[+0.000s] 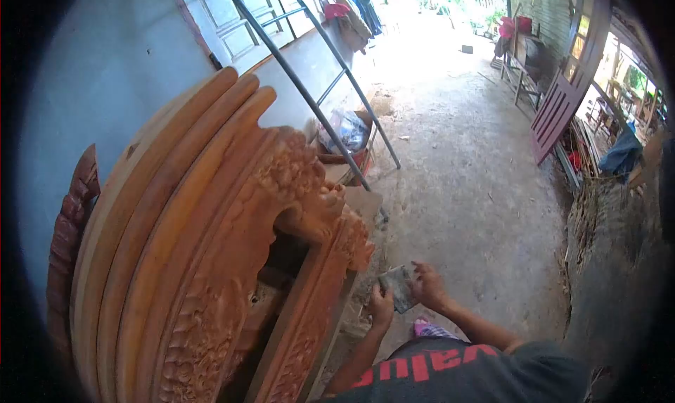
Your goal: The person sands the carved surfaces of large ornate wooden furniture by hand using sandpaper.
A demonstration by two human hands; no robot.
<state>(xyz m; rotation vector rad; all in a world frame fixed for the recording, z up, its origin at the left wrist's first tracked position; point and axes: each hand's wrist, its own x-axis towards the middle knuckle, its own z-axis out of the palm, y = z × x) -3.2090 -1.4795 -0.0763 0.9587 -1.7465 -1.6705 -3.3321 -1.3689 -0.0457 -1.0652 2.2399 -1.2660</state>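
A flat, grey-green rectangular piece (399,289), perhaps a sheet or pad, is held in front of my body. My left hand (381,306) grips its left edge, with the fingers closed on it. At its right side is my right hand (427,286), its fingers bent and touching or very near the piece; their exact hold is too small to make out. Left of both hands stands a large carved reddish-brown wooden piece (232,283) with long curved rails and floral relief.
A metal ladder (309,97) leans beyond the carved wood, near a box with plastic bags (349,131). Concrete floor (478,192) runs ahead. On the right are a pinkish slatted panel (553,114), a bench (519,76) and stacked wood.
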